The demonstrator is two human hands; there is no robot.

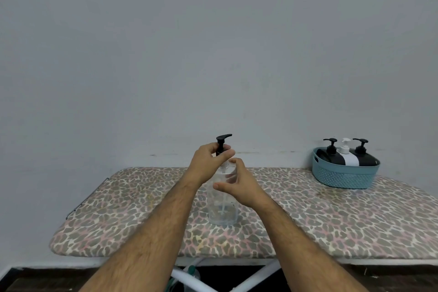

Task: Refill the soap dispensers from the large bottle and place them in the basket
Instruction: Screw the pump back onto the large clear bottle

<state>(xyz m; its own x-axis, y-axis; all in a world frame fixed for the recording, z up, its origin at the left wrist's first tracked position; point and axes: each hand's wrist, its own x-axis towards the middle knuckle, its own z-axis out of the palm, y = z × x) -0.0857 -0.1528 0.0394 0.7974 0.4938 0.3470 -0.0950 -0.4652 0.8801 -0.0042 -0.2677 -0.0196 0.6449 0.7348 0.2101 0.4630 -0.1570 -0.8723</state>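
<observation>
**Both hands on the clear dispenser at mid-board**

Nearest, at 6 o'clock, white crossed legs (267,272) show beneath the front edge of a leopard-print ironing board (118,216).

At the middle of the board stands a clear dispenser (221,211), upright on the cover, with a thin tube visible inside it. The right hand (239,185) comes in from 5 o'clock and curves around the bottle's shoulder, thumb in front and fingers partly spread; whether it grips firmly or only steadies cannot be told. The left hand (208,163), coming from 7 o'clock, pinches the black pump (222,143) at its collar with thumb and fingers; the spout points toward 3 o'clock.

Farther back, at 2 o'clock on the board's far corner, sits a blue basket (343,178). In it stand two black dispensers (328,156) (363,157) with a white dispenser (348,157) between them, touching, all upright near the grey wall (213,42).
</observation>
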